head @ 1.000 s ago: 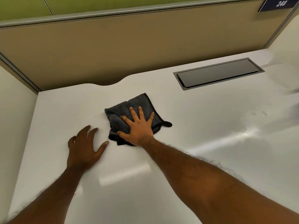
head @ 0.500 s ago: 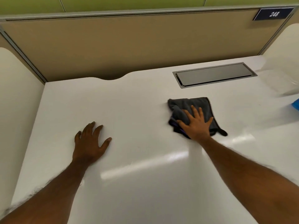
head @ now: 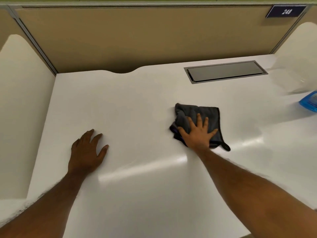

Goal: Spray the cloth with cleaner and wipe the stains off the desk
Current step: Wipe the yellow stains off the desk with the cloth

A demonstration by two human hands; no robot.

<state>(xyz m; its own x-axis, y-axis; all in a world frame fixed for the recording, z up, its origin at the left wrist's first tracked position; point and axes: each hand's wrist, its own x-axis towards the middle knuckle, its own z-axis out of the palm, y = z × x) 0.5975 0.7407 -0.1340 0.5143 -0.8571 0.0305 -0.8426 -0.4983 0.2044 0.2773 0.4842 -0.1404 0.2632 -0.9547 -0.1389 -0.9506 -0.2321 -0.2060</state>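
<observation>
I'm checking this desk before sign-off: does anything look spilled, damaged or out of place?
Nothing stands out. The grey cloth lies bunched under the flat right hand, the left hand rests flat on the white desk, and the cable hatch is closed. No spill or damage shows.

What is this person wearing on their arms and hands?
Nothing that shows. The left hand and right hand are bare: no gloves, and no rings, watch or wristband that I can see. The forearms are bare too, lightly haired, with no sleeve coming into view.
</observation>
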